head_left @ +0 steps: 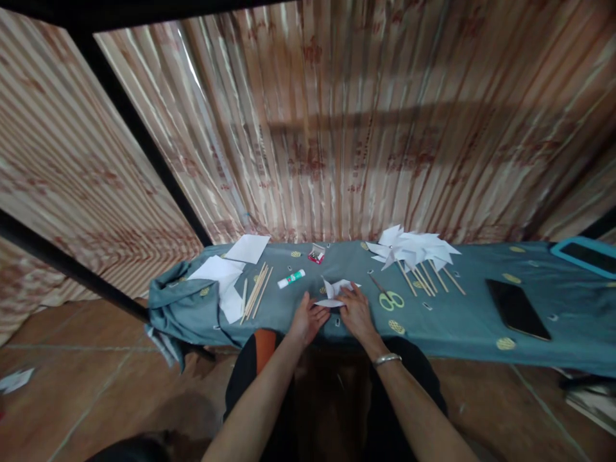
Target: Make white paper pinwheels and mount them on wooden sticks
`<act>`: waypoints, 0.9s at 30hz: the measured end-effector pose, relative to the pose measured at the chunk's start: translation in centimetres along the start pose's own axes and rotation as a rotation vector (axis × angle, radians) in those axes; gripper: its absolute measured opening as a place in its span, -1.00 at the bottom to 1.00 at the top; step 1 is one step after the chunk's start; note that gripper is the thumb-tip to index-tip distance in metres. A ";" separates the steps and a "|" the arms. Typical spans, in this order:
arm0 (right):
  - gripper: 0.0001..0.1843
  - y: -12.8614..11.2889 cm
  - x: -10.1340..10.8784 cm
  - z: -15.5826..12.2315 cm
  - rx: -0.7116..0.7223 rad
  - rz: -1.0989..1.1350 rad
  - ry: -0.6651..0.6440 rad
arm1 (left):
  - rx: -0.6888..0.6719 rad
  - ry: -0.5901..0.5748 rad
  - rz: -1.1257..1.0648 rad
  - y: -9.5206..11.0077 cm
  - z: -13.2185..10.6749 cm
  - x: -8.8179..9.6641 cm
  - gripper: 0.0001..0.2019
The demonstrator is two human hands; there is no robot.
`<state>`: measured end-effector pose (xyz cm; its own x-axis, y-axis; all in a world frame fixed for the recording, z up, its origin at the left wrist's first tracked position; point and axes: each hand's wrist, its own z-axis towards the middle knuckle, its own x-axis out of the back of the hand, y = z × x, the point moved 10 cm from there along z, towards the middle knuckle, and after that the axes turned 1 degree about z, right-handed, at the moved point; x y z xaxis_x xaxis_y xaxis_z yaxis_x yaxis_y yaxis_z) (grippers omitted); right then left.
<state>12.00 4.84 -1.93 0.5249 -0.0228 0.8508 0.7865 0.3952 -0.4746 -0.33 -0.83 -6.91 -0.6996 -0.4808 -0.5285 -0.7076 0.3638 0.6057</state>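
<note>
In the head view a white paper pinwheel (331, 292) with raised, partly folded blades lies low over the cloth between my hands. My left hand (308, 319) grips its near left edge, the fingers reaching under or against the paper. With its fingers bent down on the right side of the sheet, my right hand (356, 312) presses and holds it; the fingertips are partly hidden. Just right of that hand lie scissors (391, 299) with light green handles. A glue stick (291, 278) and a small open red box of pins (316, 254) sit beyond my left hand.
Several thin wooden sticks (257, 292) and white paper sheets (217, 273) lie on the left. Finished paper pinwheels on sticks (416, 247) are heaped at the right. Farther right are a black phone or tablet (517, 308) and a blue-framed tablet (588, 255). Black poles (139, 138) stand before the curtain.
</note>
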 end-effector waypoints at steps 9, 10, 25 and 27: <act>-0.60 0.0 0.0 0.5 -0.015 0.102 -0.038 | 0.104 -0.169 0.096 -0.2 2.1 -2.6 -0.55; -0.60 -0.2 0.1 0.5 -0.010 0.102 -0.040 | 0.099 -0.164 0.088 -0.3 2.1 -2.6 -0.57; -0.41 -4.0 4.2 -3.2 0.252 0.001 0.244 | -0.196 -0.332 0.062 2.9 0.5 -5.0 -0.63; -0.39 -4.4 5.0 -3.7 0.282 -0.013 0.259 | -0.260 -0.392 0.119 3.7 -0.3 -5.6 -0.61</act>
<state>12.35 -0.46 3.59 0.6087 -0.2467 0.7541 0.6922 0.6297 -0.3527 0.97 2.93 -1.53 -0.7942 -0.0932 -0.6004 -0.6071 0.1622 0.7779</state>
